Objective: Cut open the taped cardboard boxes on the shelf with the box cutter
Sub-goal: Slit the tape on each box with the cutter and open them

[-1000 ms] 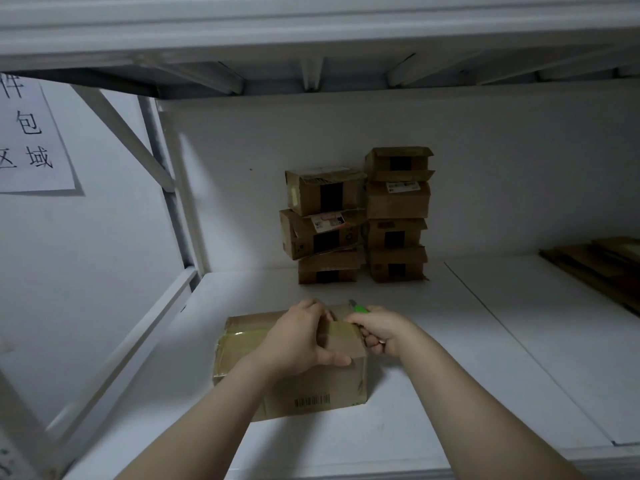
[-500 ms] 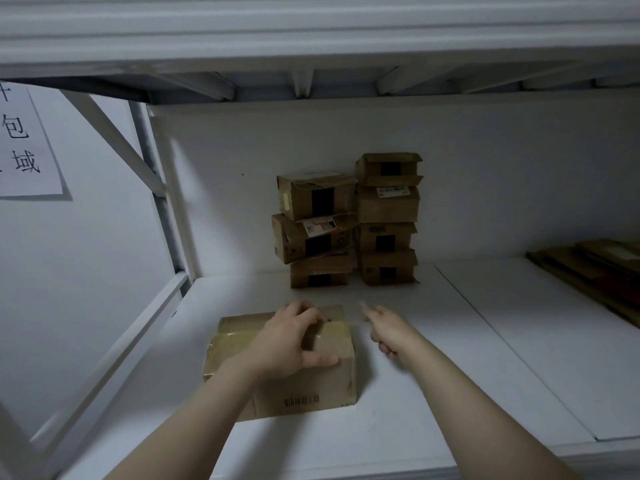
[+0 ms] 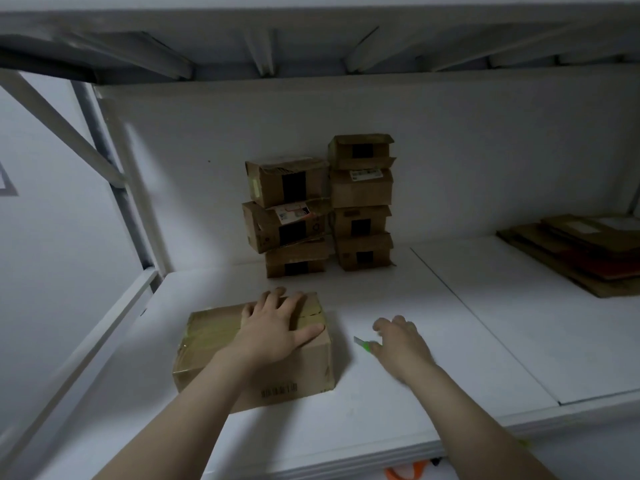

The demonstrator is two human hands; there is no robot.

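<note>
Head view: left hand flat, fingers spread, on taped box; right hand blurred, touching green box cutter, grip unclear.

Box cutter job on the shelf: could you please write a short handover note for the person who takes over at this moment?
Left hand: flat on top of the near taped box, fingers straight.
Right hand: low over the shelf, right of that box, at the green box cutter. It is blurred, so the grip is unclear.
Done: I cannot tell whether the tape on the near box is cut. Its flaps lie shut.
Left: open this box, then the stacked boxes at the back wall.
</note>
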